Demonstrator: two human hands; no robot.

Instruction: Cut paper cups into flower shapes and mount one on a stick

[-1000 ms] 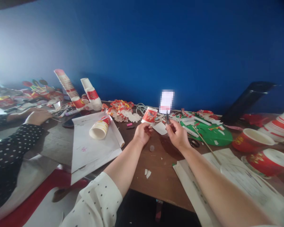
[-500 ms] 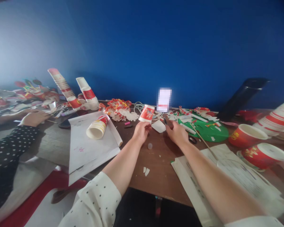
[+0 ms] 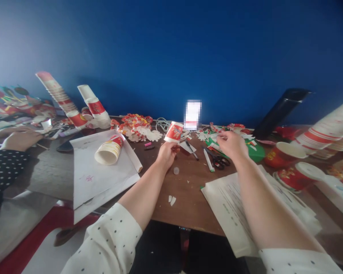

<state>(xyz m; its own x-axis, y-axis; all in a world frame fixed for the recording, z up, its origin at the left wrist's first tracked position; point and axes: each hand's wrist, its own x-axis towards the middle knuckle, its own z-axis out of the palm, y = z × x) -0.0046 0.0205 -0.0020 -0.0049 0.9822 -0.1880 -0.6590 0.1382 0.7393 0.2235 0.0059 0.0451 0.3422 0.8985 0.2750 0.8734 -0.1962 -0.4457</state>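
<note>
Hand of a co-worker [image 3: 20, 139] at the far left of the frame, with a black, white-dotted sleeve [image 3: 10, 171]. At upper left, a tall leaning stack of nested white-and-red paper cups [image 3: 57, 95], ribbed by many rims, then a shorter stack of white-and-red paper cups [image 3: 94, 106]. Left of centre, flat white paper sheets [image 3: 91, 194] with a purple scribble, bearing a sideways bundle of nested paper cups [image 3: 110, 150], round-mouthed. Farther back, a crinkled heap of red, yellow and white paper cuttings [image 3: 137, 127].

At centre, left hand [image 3: 168, 154] closed lightly on the lower end of a red-and-white paper cup [image 3: 174, 132], smooth, tapering and slightly tilted. Nearer the lower centre, thin white paper slivers [image 3: 171, 200] on a brown tabletop [image 3: 188, 209]. Just right of the cup, a slim black pen [image 3: 192, 150] across a white paper scrap [image 3: 185, 147], then a white marker with a green end [image 3: 208, 160] and scissors with black looped handles [image 3: 218, 159].

Right of centre, right hand [image 3: 234, 145] with curled fingers over a flat green sheet [image 3: 257, 153] strewn with pale scraps; cannot tell whether gripping anything. Looks, as a judgement, like steadying the cup on one side and sorting among small pieces on the other. Next, probably calls for a fine pinch on the right and a gentle hold on the left, to avoid denting soft paper.

At far right, a glossy black cylinder [image 3: 282, 108] slanted near the blue wall [image 3: 131, 57], and round red paper tubs [image 3: 276, 158].
</note>
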